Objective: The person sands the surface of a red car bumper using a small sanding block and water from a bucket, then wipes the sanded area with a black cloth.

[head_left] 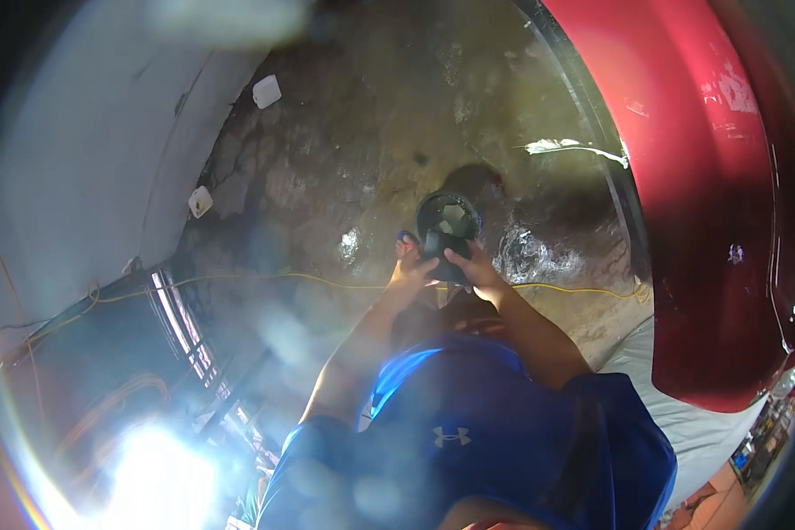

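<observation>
Both my hands hold a dark, flat, square piece (443, 252), perhaps a sheet, in front of my body. My left hand (412, 267) has its fingers closed at its left side, beside a small blue and red thing (405, 239) that I cannot make out. My right hand (475, 265) grips the right side, thumb over the front. Just beyond it in the picture is a round dark container (443, 203) with pale angular shapes inside. Whether the piece touches the container is unclear.
Grey stained floor (353, 132) lies below, with a yellow cord (556, 290) across it. A red car panel (698, 194) curves along my right. A pale wall (88, 150) stands left, near small white containers (266, 91). Glare washes out the lower left.
</observation>
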`<state>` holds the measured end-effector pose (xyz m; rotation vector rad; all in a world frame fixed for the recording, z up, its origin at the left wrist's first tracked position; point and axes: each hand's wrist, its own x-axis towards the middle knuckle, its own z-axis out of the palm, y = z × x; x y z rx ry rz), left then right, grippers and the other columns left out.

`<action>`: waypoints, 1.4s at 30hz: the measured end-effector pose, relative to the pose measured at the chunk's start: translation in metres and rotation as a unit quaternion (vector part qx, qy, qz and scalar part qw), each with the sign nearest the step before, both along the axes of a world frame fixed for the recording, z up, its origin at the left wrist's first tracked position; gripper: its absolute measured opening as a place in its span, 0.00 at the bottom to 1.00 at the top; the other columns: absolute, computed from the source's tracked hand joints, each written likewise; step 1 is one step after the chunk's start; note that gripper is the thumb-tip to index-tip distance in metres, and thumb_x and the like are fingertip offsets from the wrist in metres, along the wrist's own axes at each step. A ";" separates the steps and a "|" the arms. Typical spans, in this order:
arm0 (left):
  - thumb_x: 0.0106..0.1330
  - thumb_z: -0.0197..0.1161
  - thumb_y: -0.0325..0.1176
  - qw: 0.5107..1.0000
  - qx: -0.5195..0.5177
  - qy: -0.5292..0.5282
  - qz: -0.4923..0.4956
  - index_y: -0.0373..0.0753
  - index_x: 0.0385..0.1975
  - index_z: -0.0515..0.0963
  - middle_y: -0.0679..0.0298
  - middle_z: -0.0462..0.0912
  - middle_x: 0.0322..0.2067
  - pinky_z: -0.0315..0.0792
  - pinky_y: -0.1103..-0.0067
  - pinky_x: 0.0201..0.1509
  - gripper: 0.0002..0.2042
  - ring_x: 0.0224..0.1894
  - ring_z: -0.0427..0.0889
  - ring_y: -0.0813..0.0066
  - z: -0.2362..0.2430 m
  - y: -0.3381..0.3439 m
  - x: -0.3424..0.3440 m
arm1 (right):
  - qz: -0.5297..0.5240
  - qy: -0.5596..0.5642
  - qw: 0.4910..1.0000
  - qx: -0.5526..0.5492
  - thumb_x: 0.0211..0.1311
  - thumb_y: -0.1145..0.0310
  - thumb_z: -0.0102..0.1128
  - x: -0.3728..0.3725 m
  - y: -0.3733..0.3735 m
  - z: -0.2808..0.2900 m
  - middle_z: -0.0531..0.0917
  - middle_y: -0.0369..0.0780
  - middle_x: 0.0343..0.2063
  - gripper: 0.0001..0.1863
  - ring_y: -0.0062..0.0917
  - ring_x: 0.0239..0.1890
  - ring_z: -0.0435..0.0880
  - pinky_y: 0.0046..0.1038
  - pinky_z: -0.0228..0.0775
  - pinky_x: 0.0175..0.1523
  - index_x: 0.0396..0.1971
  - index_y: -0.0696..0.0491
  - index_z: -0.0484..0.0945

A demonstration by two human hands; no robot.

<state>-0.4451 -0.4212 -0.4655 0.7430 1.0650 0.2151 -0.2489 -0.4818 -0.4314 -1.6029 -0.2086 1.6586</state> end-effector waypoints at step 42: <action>0.60 0.72 0.56 0.866 -0.029 0.449 -0.216 0.23 0.55 0.79 0.38 0.84 0.52 0.76 0.60 0.62 0.38 0.59 0.83 0.46 0.053 0.282 -0.129 | -0.198 -0.086 0.906 -0.365 0.75 0.52 0.59 0.109 -0.187 -0.053 0.74 0.32 0.23 0.14 0.24 0.19 0.73 0.31 0.63 0.24 0.35 0.46 0.78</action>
